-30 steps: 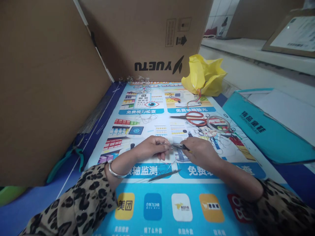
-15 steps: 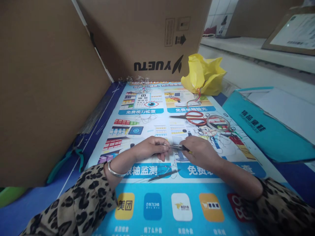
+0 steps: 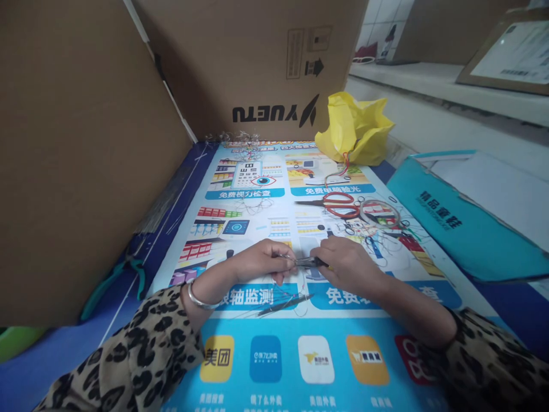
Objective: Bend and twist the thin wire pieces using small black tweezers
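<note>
My left hand [image 3: 266,260], with a silver bangle [image 3: 201,297] at the wrist, pinches thin wire [image 3: 286,256] between thumb and fingers. My right hand [image 3: 343,260] is wrapped round dark-handled pliers [image 3: 307,262], whose metal jaws point left and meet the wire at my left fingertips. The exact grip of the jaws is too small to tell. Below the hands, tweezers [image 3: 285,304] and loose thin wires lie on the printed poster [image 3: 240,337]. Beyond my right hand are red-handled scissors [image 3: 338,205] and a ring-shaped coil [image 3: 380,214].
Cardboard [image 3: 77,160] stands at the left and back. Teal-handled pliers [image 3: 137,272] lie at the left beside a bundle of thin wires [image 3: 160,206]. A crumpled yellow wrap [image 3: 358,131] sits at the back right, a teal box [image 3: 454,223] at the right. Tangled wire pieces [image 3: 246,143] lie at the back.
The pliers and my right hand have shifted very slightly left and turned a little. My left hand stays nearly in place, still pinching the wire.
</note>
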Available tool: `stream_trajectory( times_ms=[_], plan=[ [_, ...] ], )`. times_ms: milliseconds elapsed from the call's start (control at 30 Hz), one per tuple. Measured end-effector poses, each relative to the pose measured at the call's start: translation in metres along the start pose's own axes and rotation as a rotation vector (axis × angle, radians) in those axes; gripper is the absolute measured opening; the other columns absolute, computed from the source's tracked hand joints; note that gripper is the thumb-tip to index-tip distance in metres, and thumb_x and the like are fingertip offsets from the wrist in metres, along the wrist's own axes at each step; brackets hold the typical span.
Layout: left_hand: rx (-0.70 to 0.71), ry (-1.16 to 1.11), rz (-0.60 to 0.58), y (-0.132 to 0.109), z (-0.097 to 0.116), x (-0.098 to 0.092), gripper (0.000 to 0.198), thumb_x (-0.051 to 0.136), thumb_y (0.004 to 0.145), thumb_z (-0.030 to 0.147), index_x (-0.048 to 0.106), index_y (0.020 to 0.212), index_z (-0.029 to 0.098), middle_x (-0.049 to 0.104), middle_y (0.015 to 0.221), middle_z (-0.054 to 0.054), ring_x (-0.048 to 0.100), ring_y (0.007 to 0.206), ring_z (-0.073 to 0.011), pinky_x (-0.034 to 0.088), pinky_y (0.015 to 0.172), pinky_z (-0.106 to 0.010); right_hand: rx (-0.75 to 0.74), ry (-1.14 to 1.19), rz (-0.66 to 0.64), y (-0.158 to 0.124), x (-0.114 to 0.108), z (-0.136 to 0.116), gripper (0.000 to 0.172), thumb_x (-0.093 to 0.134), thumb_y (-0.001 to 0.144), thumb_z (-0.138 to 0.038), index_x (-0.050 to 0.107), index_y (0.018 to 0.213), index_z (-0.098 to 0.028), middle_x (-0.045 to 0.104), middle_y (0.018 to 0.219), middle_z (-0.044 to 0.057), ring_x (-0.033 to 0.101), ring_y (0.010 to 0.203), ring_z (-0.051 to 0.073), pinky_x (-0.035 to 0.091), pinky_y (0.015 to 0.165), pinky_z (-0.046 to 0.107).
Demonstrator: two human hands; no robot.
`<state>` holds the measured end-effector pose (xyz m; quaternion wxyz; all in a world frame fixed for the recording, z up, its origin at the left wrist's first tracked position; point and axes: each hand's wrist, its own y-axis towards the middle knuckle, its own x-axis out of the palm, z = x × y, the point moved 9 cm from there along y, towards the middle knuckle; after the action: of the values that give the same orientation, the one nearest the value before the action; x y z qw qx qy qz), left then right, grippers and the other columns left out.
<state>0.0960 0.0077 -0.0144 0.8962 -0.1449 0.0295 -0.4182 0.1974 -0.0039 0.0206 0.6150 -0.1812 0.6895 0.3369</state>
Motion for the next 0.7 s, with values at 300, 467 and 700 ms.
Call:
stream_trajectory(
  times_ms=[300, 467, 700],
  plan=[
    [-0.011, 0.03, -0.048, 0.0006, -0.0019, 0.0023, 0.022, 0.062, 0.075, 0.033, 0.061, 0.078, 0.012, 0.062, 0.074, -0.002, 0.056, 0.055, -0.0066, 0.047, 0.052, -0.018, -0.073, -0.136, 0.051, -0.0012, -0.0028, -0.0041, 0.011, 0.049, 0.077, -0.019, 0.06, 0.077, -0.019, 0.055, 0.07, 0.003, 0.045, 0.069, 0.016, 0.027, 0.064, 0.029],
    [-0.001, 0.035, -0.048, 0.0013, -0.0013, 0.0026, 0.02, 0.062, 0.075, 0.031, 0.061, 0.078, 0.012, 0.06, 0.07, -0.001, 0.054, 0.052, -0.0059, 0.046, 0.05, -0.018, -0.064, -0.145, 0.031, -0.0006, -0.0018, -0.0039, 0.011, 0.049, 0.077, -0.019, 0.06, 0.078, -0.018, 0.056, 0.071, 0.004, 0.046, 0.07, 0.016, 0.027, 0.064, 0.029],
    [0.017, 0.055, -0.006, 0.0013, 0.0004, 0.0019, 0.023, 0.063, 0.074, 0.034, 0.06, 0.076, 0.011, 0.06, 0.07, -0.002, 0.054, 0.051, -0.0061, 0.045, 0.049, -0.018, -0.021, -0.175, -0.006, -0.0032, 0.001, -0.0011, 0.016, 0.049, 0.078, -0.021, 0.063, 0.084, -0.019, 0.058, 0.073, 0.004, 0.049, 0.071, 0.015, 0.03, 0.064, 0.028]
  ],
)
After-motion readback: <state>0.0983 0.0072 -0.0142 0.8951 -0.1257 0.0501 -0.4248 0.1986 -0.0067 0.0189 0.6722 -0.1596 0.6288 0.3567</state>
